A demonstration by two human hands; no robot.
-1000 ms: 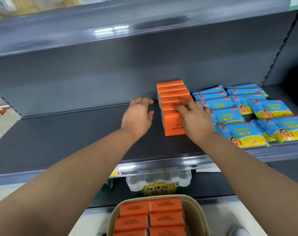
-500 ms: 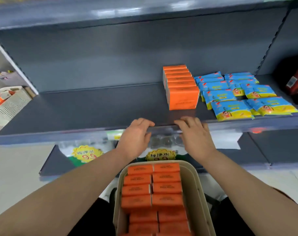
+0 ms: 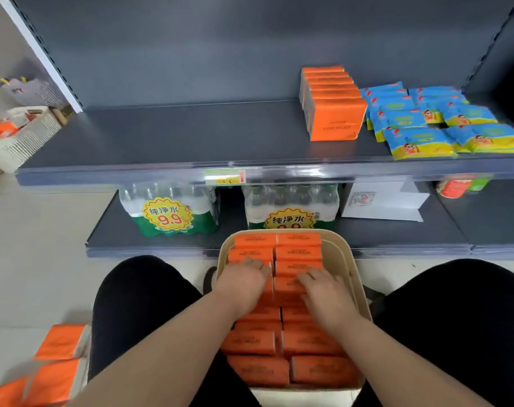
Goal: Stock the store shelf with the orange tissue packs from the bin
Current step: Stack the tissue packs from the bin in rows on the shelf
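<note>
Both your hands rest palm-down on the packs (image 3: 298,254) in the bin (image 3: 348,259), which sits between your knees in front of the lower shelf. Your left hand (image 3: 244,284) lies flat on the left column and your right hand (image 3: 326,295) on the right column; the fingers are spread and not yet closed on anything, and no pack is lifted.

Risks from this position:
- The packs sit tight in 2 columns. If you pinch only the top film, the pack probably slips or drags its neighbour up with it.
- If you lift several at once, the outer ones may slide off on the way up to the shelf (image 3: 167,136).
- The row (image 3: 333,113) already on the shelf stands on edge, just beside the blue packets (image 3: 420,139). A hard push against its front pack may tip the row backward or shove it into those packets.
- More orange packs (image 3: 56,359) lie on the floor by your left knee. Shifting your knee may crush or scatter them.

Legible text:
- The front pack of the row reads "COTTON TISSUE", upside down.
- The bin packs carry the same style of print, too small to confirm.
- The bottle cases (image 3: 169,212) below carry yellow stickers with "纯净水"; the left one also shows "9.9".
- The shelf-edge price tag (image 3: 225,176) is unreadable.
</note>
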